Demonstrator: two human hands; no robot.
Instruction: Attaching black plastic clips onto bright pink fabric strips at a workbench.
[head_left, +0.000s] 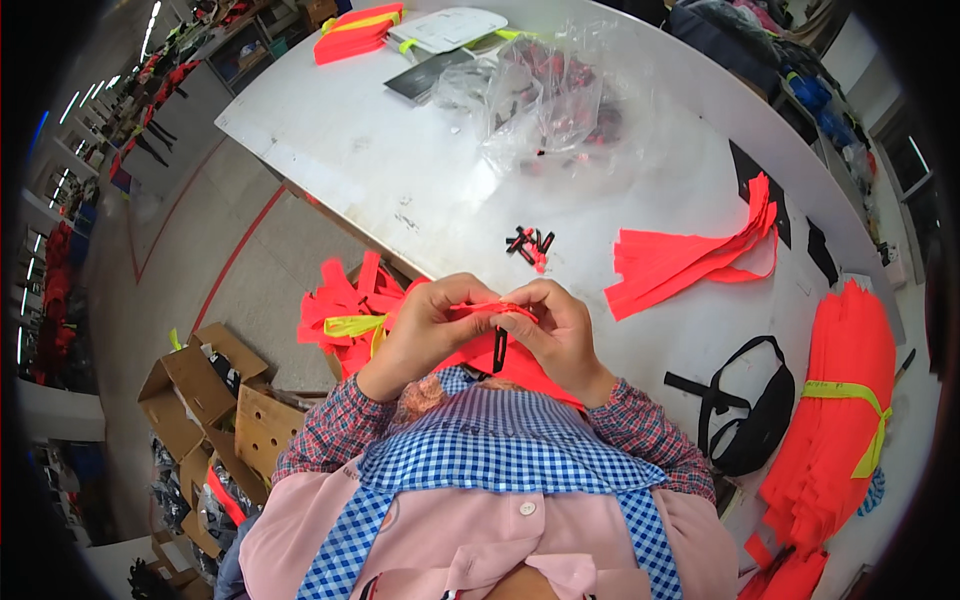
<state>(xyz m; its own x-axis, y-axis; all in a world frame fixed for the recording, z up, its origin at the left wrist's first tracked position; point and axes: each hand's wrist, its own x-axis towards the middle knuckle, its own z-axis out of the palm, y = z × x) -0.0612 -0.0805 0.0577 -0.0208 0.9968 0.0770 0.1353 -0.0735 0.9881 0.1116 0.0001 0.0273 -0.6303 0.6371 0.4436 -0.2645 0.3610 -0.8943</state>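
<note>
My left hand (432, 328) and my right hand (556, 332) meet in front of my chest, close to the table's near edge. Both pinch a red-orange fabric strip (489, 309), which looks like zipper tape, between thumbs and forefingers. A black slotted zipper pull (500, 352) hangs below my fingertips; how it joins the strip is hidden by my fingers. More red-orange fabric (535, 376) drapes under my hands over my lap. Just beyond them, several loose black and red zipper pulls (529, 246) lie in a small heap on the white table (400, 185).
Clear plastic bags (555, 95) with small red and black parts lie farther back. Fanned red-orange strips (690, 256), a black strapped pouch (752, 420) and a yellow-tied red bundle (835, 400) are at right. Another tied bundle (345, 310) and cardboard boxes (205, 375) are at left.
</note>
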